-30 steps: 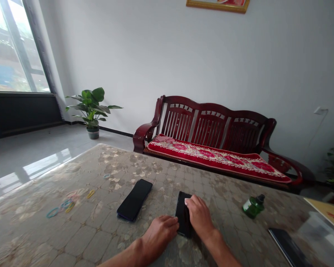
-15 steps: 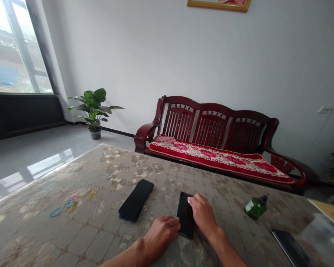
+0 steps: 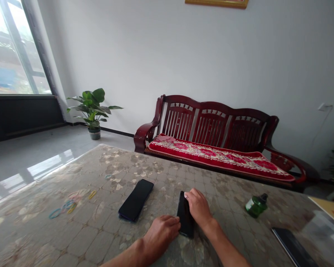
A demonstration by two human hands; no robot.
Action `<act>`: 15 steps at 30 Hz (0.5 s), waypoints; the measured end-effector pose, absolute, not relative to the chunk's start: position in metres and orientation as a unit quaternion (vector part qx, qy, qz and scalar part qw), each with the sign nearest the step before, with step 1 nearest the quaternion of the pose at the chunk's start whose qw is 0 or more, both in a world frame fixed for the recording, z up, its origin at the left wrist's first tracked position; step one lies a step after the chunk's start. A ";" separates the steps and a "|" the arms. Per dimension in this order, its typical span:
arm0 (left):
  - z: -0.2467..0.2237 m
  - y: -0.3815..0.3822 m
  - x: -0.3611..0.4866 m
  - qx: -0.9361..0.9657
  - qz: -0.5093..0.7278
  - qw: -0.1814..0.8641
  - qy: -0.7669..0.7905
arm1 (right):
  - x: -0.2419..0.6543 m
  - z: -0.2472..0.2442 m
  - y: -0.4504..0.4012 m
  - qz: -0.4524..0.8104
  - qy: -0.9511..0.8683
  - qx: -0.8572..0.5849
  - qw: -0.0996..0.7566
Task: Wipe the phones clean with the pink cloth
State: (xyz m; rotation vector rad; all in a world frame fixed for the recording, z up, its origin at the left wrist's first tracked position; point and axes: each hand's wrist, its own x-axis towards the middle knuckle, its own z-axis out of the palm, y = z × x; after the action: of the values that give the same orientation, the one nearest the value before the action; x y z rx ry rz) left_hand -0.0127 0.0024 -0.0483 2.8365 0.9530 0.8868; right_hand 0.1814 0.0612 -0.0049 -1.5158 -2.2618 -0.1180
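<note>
A black smartphone [image 3: 185, 219] lies flat on the patterned tablecloth in front of me. My left hand [image 3: 163, 233] has curled fingers pressed against its left edge, near the lower end. From the right, my right hand [image 3: 198, 206] reaches over the far end, its fingers bent together and touching the phone's top and right side. Whether a small item sits between those fingertips I cannot make out. To the left lie stacked dark phones [image 3: 136, 200], the upper one covering most of what is beneath it.
Several coloured rubber bands [image 3: 68, 205] lie on the tablecloth [image 3: 94, 237] at the left. A green bottle [image 3: 256, 205] stands to the right, with another phone [image 3: 292, 244] nearer me and clear plastic [image 3: 323, 230] beside it. Behind the table is a wooden bench [image 3: 211, 122].
My right hand has shifted slightly left and up over the far end of the phone. My left hand stays at the phone's left edge.
</note>
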 end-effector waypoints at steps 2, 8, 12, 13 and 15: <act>-0.048 0.002 -0.013 0.907 0.282 0.018 0.311 | 0.179 -0.006 0.052 -0.037 -0.818 -0.536 0.206; -0.051 0.003 -0.011 0.911 0.255 0.034 0.322 | 0.175 -0.007 0.032 -0.043 -0.842 -0.499 0.202; -0.050 0.004 -0.012 0.913 0.250 0.035 0.320 | 0.169 -0.002 0.053 -0.054 -0.837 -0.511 0.190; -0.049 0.003 -0.012 0.913 0.252 0.034 0.319 | 0.167 -0.001 0.059 -0.057 -0.833 -0.519 0.185; -0.047 0.003 -0.013 0.913 0.256 0.028 0.317 | 0.163 0.000 0.067 -0.060 -0.823 -0.535 0.182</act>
State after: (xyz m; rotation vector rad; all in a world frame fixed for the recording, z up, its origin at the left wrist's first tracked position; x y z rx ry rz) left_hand -0.0126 0.0026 -0.0470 2.8187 0.9780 0.7908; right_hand 0.1631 0.0671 0.0002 -1.5113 -2.3227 -0.1683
